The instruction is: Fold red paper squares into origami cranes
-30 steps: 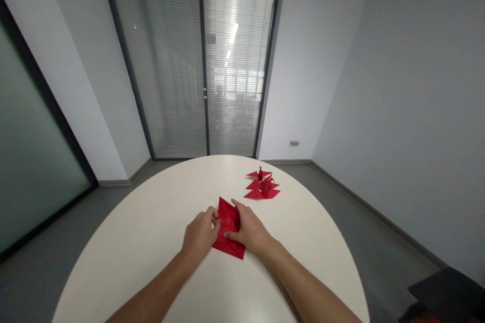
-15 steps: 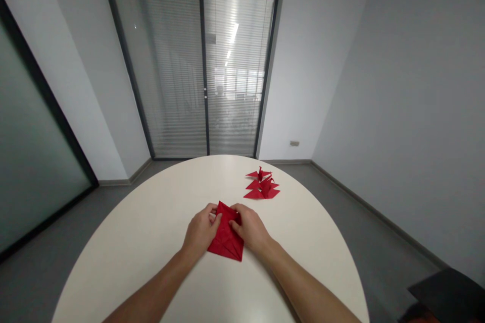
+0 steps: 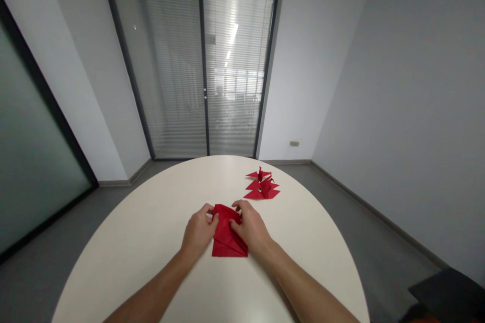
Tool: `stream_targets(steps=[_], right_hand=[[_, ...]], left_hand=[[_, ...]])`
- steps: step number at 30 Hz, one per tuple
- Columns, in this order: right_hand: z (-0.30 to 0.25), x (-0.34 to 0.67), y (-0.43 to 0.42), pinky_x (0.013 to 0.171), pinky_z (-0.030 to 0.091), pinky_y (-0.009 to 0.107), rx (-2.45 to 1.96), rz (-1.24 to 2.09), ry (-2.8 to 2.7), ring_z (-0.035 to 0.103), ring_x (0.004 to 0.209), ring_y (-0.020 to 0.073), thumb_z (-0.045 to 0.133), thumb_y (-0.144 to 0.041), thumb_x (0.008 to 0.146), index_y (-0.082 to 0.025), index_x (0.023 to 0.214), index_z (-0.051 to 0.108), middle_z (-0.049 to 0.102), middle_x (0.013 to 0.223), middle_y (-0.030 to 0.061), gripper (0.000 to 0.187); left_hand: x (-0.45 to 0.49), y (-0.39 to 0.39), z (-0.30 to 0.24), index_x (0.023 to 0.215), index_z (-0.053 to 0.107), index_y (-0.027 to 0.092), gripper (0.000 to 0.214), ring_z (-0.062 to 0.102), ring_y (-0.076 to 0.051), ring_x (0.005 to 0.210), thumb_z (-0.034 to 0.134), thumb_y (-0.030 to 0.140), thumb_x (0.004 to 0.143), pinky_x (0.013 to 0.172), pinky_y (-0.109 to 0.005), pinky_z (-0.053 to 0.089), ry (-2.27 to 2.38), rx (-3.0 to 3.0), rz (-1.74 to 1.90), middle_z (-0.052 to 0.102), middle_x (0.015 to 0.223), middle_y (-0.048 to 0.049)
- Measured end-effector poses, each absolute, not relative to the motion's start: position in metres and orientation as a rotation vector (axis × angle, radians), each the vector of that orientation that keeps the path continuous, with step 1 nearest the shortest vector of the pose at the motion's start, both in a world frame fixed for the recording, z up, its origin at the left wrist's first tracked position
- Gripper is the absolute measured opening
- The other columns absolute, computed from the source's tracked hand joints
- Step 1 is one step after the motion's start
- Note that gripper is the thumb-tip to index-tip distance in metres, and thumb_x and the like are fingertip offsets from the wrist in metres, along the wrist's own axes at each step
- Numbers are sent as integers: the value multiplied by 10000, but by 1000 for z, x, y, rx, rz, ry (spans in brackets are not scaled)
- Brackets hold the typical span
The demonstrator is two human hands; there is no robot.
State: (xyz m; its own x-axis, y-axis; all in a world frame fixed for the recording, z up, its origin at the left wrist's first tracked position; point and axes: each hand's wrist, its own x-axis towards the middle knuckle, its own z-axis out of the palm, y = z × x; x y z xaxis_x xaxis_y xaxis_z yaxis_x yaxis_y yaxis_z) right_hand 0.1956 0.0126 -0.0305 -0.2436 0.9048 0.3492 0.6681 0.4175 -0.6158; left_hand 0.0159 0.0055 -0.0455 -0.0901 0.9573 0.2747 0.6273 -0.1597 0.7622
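A folded red paper sheet [image 3: 226, 239] lies on the round white table [image 3: 151, 242] between my two hands. My left hand [image 3: 197, 232] pinches its left upper edge with curled fingers. My right hand [image 3: 250, 229] presses and grips its right upper edge, fingers bent over the paper. Both hands rest on the tabletop.
Two finished red paper cranes [image 3: 262, 184] sit further back on the right of the table. Beyond the table stands a glass sliding door with blinds [image 3: 200, 70]. A dark object [image 3: 447, 290] is at the lower right, off the table.
The red paper has turned in my hands: its lower edge now lies level and its top corner has been flattened down. Both hands stayed at its upper edges.
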Motion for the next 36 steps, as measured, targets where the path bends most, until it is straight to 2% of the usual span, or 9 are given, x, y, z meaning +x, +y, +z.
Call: stream_targets(steps=[3,6,14,17,20,23,27,31,36], right_hand=[[-38,195,13,756,464,284,-1352,515,-1976,593,832,188,656,-155,718,-202,1187,507,619,1007,49,494],[-41,194,14,748,458,283,-1373,539,-2011,590,802,185,653,-139,710,-202,1205,498,622,936,28,522],[-29,192,8,807,437,275,-1370,463,-2135,602,883,181,573,-171,831,-202,1030,644,645,970,51,214],[-23,191,4,791,440,290,-1400,453,-2173,608,886,191,544,-300,904,-202,1030,665,643,971,63,200],[-19,191,0,781,445,305,-1395,418,-2276,603,933,217,578,-351,890,-205,1039,673,643,1002,76,229],[-17,190,-3,820,453,320,-1350,376,-2360,588,999,237,589,-307,877,-216,1095,674,641,1058,88,251],[-17,188,-4,875,454,335,-1346,324,-2391,575,1011,242,578,-261,881,-216,1111,680,640,1079,99,256],[-18,189,-2,908,451,350,-1341,260,-2395,568,1013,245,541,-253,910,-201,1124,675,641,1103,106,258],[-20,194,7,955,446,361,-1269,216,-2440,559,1066,241,470,-250,955,-189,1205,647,646,1180,102,312]], left_hand=[[12,11,-50,846,604,217,95,657,-165,651,550,295,851,611,-242,441,1733,1739,1185,717,781,-14],[9,15,-53,782,596,219,123,655,-177,665,550,317,839,621,-254,448,1771,1727,1174,705,755,-20],[-1,29,-61,832,606,223,163,677,-191,717,531,364,867,659,-269,467,1753,1687,1171,724,783,-28],[-3,28,-60,949,596,241,132,685,-191,740,550,338,871,642,-260,448,1903,1700,1063,731,802,-14],[-3,24,-57,1153,530,250,272,685,-204,769,527,357,903,634,-272,444,2012,1766,975,729,876,-12],[-2,20,-54,1240,484,217,341,671,-228,910,499,336,921,747,-322,492,2039,1909,1044,700,1035,-54],[4,14,-50,1152,562,181,266,601,-247,1099,467,203,904,957,-386,470,1925,2210,1148,644,1157,-107],[13,4,-49,1221,582,175,351,592,-225,1164,395,153,924,1048,-401,434,1676,2396,950,654,1240,-104],[15,0,-57,1415,461,157,460,386,-242,1411,338,232,978,1172,-499,271,1611,2522,558,448,1511,-120]])
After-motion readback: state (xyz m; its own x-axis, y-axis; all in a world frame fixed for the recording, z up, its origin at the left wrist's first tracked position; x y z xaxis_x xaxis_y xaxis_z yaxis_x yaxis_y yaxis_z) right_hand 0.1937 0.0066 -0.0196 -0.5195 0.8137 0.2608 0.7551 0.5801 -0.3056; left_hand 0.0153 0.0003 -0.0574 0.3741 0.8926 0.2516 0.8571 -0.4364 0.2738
